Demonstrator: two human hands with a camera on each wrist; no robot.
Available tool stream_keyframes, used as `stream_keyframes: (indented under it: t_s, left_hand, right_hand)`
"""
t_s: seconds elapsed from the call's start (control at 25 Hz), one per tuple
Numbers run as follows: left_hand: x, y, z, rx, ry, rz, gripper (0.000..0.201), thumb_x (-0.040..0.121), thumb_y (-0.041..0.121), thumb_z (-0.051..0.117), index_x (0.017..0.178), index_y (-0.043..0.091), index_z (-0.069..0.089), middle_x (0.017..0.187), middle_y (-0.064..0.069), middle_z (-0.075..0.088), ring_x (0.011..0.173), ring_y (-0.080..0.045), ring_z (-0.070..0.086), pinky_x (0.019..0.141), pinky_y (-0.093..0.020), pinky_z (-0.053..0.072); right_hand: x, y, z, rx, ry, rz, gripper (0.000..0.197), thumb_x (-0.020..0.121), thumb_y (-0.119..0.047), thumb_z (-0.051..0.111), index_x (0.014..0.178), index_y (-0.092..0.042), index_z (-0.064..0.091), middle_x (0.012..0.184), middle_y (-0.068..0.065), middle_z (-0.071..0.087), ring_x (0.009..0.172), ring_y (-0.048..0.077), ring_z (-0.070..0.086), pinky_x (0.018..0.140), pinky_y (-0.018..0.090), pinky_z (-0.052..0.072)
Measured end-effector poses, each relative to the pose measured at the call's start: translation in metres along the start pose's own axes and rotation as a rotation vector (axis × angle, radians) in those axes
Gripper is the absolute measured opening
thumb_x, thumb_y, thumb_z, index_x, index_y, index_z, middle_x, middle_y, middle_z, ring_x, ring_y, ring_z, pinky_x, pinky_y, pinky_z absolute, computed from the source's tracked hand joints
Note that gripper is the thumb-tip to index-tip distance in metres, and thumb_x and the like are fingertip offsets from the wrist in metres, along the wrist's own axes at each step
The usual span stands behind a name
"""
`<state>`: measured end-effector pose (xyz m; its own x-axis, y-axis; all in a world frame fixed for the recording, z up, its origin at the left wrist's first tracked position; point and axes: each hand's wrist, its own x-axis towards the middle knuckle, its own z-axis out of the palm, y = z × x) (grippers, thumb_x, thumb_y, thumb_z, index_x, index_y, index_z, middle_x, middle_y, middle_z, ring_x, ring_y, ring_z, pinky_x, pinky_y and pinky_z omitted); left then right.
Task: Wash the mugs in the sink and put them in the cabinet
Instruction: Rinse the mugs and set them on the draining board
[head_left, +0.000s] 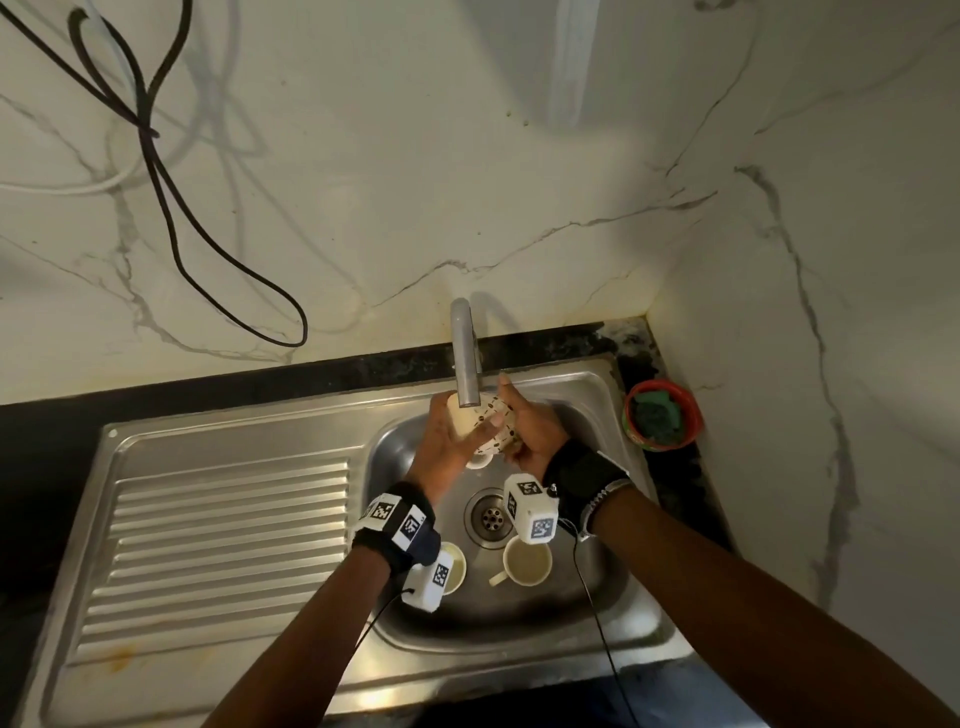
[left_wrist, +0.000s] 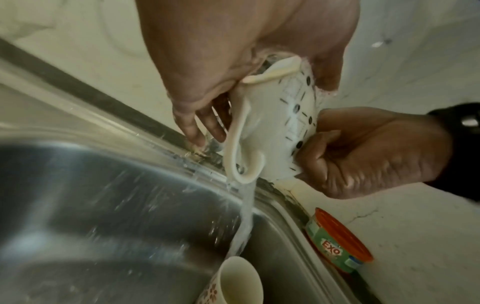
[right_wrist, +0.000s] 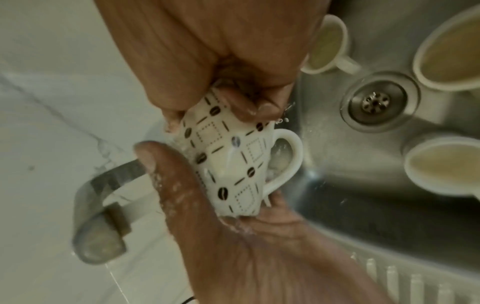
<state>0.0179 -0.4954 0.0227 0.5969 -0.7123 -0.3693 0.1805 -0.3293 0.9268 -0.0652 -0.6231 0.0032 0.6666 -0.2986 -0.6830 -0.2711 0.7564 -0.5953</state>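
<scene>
A white mug with a coffee-bean pattern (head_left: 493, 428) lies tilted under the spout of the steel faucet (head_left: 466, 358), its handle (right_wrist: 288, 156) pointing down. My left hand (head_left: 447, 441) wraps its mouth end, thumb along the side (right_wrist: 148, 158). My right hand (head_left: 535, 431) pinches the base end (left_wrist: 306, 144). Water runs off the handle into the sink basin (head_left: 618, 587). Three other cream mugs stand in the basin: one right of the drain (head_left: 527, 561), one half hidden by my left wrist (head_left: 456, 566), one below the hands (head_left: 478, 460).
A red tub of dish soap with a green scrubber (head_left: 661, 415) sits on the black counter right of the sink. The ribbed drainboard (head_left: 218, 551) lies to the left. A marble wall stands close behind, with a black cable (head_left: 171, 218) hanging over it.
</scene>
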Motion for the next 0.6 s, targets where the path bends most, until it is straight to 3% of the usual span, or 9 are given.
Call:
stream_keyframes:
  t_s: [0.08, 0.12, 0.2, 0.28, 0.36, 0.44, 0.48, 0.52, 0.6]
  left_hand:
    - [0.006, -0.001, -0.002, 0.047, 0.033, 0.019, 0.052, 0.094, 0.034, 0.073, 0.135, 0.023, 0.042, 0.114, 0.005, 0.064, 0.099, -0.009, 0.067, 0.068, -0.015, 0.055]
    - [0.008, 0.0, -0.004, 0.062, 0.084, -0.001, 0.047, 0.096, 0.039, 0.07, 0.133, 0.025, 0.046, 0.115, -0.001, 0.067, 0.097, -0.016, 0.069, 0.069, -0.023, 0.058]
    - [0.012, 0.002, -0.006, -0.114, 0.177, -0.18, 0.033, 0.102, 0.044, 0.058, 0.122, 0.019, 0.059, 0.108, -0.012, 0.072, 0.081, -0.022, 0.07, 0.067, -0.032, 0.057]
    - [0.011, 0.008, -0.008, -0.433, 0.136, -0.429, 0.047, 0.102, 0.053, 0.052, 0.111, 0.01, 0.068, 0.089, -0.016, 0.073, 0.065, -0.024, 0.068, 0.059, -0.033, 0.056]
    - [0.007, 0.006, -0.012, -0.641, 0.102, -0.539, 0.052, 0.099, 0.054, 0.056, 0.116, 0.006, 0.069, 0.093, -0.019, 0.075, 0.073, -0.029, 0.073, 0.061, -0.037, 0.061]
    - [0.001, -0.003, -0.016, -0.612, 0.088, -0.524, 0.056, 0.093, 0.055, 0.066, 0.126, 0.01, 0.067, 0.111, -0.021, 0.075, 0.095, -0.034, 0.074, 0.085, -0.047, 0.062]
    - [-0.003, -0.006, -0.017, -0.497, 0.082, -0.483, 0.055, 0.091, 0.055, 0.069, 0.126, 0.013, 0.067, 0.115, -0.019, 0.075, 0.102, -0.034, 0.073, 0.094, -0.048, 0.059]
    - [-0.008, -0.008, -0.018, -0.382, 0.064, -0.434, 0.052, 0.089, 0.055, 0.072, 0.125, 0.018, 0.066, 0.118, -0.016, 0.075, 0.106, -0.032, 0.073, 0.098, -0.048, 0.057]
    - [-0.01, -0.015, -0.018, -0.178, 0.039, -0.308, 0.057, 0.083, 0.053, 0.08, 0.129, 0.026, 0.061, 0.125, -0.008, 0.071, 0.112, -0.025, 0.07, 0.095, -0.045, 0.057]
  right_hand:
    - [-0.006, -0.001, 0.004, 0.071, -0.038, 0.066, 0.06, 0.101, -0.061, 0.051, 0.115, -0.006, 0.069, 0.077, 0.007, 0.072, 0.058, 0.014, 0.066, 0.044, 0.022, 0.05]
    - [-0.007, -0.002, 0.005, 0.101, -0.071, 0.078, 0.053, 0.099, -0.057, 0.055, 0.115, -0.008, 0.069, 0.082, 0.008, 0.073, 0.062, 0.014, 0.066, 0.046, 0.021, 0.05]
    - [-0.009, -0.003, 0.01, 0.051, -0.174, 0.04, 0.045, 0.097, -0.04, 0.066, 0.126, -0.006, 0.066, 0.105, 0.016, 0.073, 0.08, 0.019, 0.07, 0.057, 0.022, 0.056]
    - [-0.003, 0.004, 0.012, -0.248, -0.231, -0.071, 0.039, 0.1, -0.026, 0.068, 0.133, -0.007, 0.062, 0.121, 0.019, 0.072, 0.095, 0.024, 0.073, 0.069, 0.028, 0.061]
    - [-0.004, 0.01, 0.015, -0.524, -0.168, -0.174, 0.037, 0.099, -0.036, 0.068, 0.129, -0.014, 0.063, 0.117, 0.012, 0.075, 0.101, 0.025, 0.074, 0.078, 0.037, 0.063]
    - [-0.004, 0.01, 0.014, -0.474, -0.014, -0.202, 0.034, 0.102, -0.042, 0.063, 0.123, -0.015, 0.065, 0.115, 0.012, 0.074, 0.104, 0.028, 0.073, 0.086, 0.042, 0.062]
    - [-0.002, 0.01, 0.01, -0.298, 0.043, -0.15, 0.037, 0.104, -0.043, 0.059, 0.123, -0.013, 0.066, 0.11, 0.012, 0.075, 0.097, 0.027, 0.074, 0.08, 0.039, 0.063]
    - [-0.001, 0.01, 0.005, -0.09, 0.059, -0.081, 0.043, 0.105, -0.045, 0.056, 0.127, -0.009, 0.065, 0.1, 0.012, 0.075, 0.081, 0.024, 0.076, 0.067, 0.034, 0.063]
    - [-0.001, 0.014, -0.003, 0.212, 0.032, 0.04, 0.056, 0.107, -0.048, 0.05, 0.136, -0.001, 0.059, 0.075, 0.008, 0.07, 0.049, 0.016, 0.065, 0.039, 0.024, 0.049]
